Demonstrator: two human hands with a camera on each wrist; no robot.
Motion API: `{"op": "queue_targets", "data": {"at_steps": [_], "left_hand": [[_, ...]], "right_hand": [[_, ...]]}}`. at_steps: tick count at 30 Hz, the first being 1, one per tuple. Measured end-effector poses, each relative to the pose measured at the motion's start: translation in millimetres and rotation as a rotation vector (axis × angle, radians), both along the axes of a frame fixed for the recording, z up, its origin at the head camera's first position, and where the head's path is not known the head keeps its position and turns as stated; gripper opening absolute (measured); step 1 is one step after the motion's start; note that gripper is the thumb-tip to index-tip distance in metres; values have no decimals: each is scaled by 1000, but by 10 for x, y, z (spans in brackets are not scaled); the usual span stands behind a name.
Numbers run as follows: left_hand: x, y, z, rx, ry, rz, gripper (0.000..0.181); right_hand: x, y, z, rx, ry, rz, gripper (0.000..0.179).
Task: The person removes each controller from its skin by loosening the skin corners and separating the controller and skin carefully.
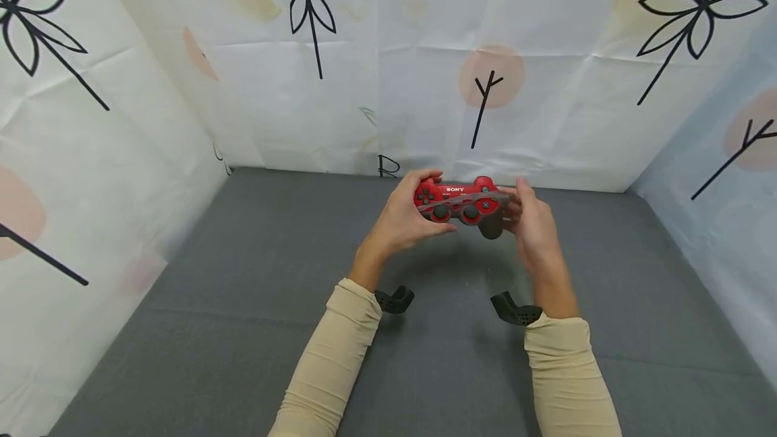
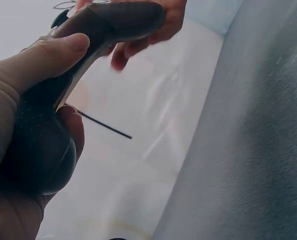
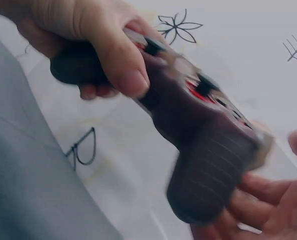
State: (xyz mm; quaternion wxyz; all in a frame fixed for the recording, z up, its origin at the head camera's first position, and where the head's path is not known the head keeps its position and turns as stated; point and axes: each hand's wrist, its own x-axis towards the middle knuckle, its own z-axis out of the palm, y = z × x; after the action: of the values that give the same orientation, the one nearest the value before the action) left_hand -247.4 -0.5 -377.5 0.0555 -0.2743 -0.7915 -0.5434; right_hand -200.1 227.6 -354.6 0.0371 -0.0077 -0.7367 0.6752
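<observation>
The left hand (image 1: 403, 218) has firm hold of a red Sony PlayStation gamepad (image 1: 454, 190), its left handle (image 2: 38, 155) nestled in the palm, the thumb (image 2: 48, 57) lying along the near edge and the fingers behind; that grip seems to carry the weight, leaving the sticks and buttons uncovered by the hand and facing back toward the person. A greyish, see-through strip (image 1: 449, 203) slants over the gamepad's face, perhaps the edge of a cover, though this cannot be settled. Just beside the gamepad's other end, the right hand (image 1: 537, 228) is loosely spread, thumb clear and fingers bent behind the right handle (image 3: 203, 185); it appears to steady that side rather than clasp it, and whether it touches the strip cannot be told. Both hands keep the gamepad raised above the grey tabletop (image 1: 273, 241), perhaps so its edges can be reached all round, with a printed cloth wall (image 1: 419, 52) beyond the fingers
</observation>
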Motion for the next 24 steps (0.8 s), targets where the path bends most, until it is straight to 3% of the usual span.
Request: {"op": "queue_targets", "data": {"at_steps": [4, 10, 14, 20, 24], "left_hand": [[-5, -52, 18, 13, 27, 23, 86], [-7, -76, 30, 36, 64, 24, 85], [-9, -73, 43, 41, 117, 31, 83], [-3, -72, 63, 22, 232, 97, 81], [8, -75, 73, 17, 231, 131, 84]], "right_hand": [[-1, 6, 9, 74, 103, -71, 58], [-16, -40, -8, 177, 160, -64, 48], [-9, -106, -14, 135, 219, -124, 36], [-37, -255, -23, 46, 299, -235, 16], [-46, -298, -35, -4, 323, -266, 9]]}}
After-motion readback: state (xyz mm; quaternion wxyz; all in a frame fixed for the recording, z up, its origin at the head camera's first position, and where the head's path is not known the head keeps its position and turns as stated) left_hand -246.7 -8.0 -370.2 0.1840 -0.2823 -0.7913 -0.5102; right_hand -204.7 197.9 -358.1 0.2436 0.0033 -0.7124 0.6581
